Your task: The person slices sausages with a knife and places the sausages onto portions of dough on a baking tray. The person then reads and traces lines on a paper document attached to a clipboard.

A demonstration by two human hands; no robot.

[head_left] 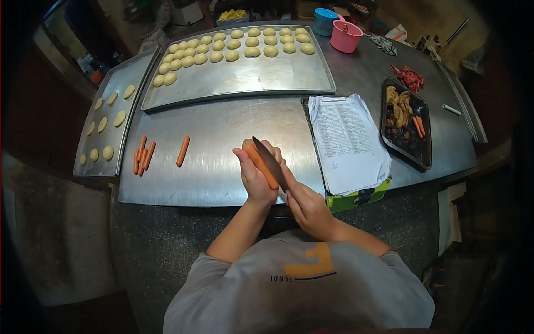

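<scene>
My left hand (257,177) holds an orange sausage (262,167) slantwise across its palm, above the near edge of the metal table. In my right hand (308,209) is a knife (269,161) with a dark blade, which lies along the sausage's right side. Whether the blade has cut into the sausage I cannot tell. The knife's handle is mostly hidden by my fingers. Several loose sausages (143,157) lie in a group on the table to the left. A single sausage (183,151) rests between that group and my left hand.
Rows of dough balls sit on a large tray (250,78) at the back. Flattened dough pieces are on another tray (114,139) at left. To the right are a clipboard with papers (347,145), a dark pan (409,150) with food, red strips (408,78) and a pink container (345,38).
</scene>
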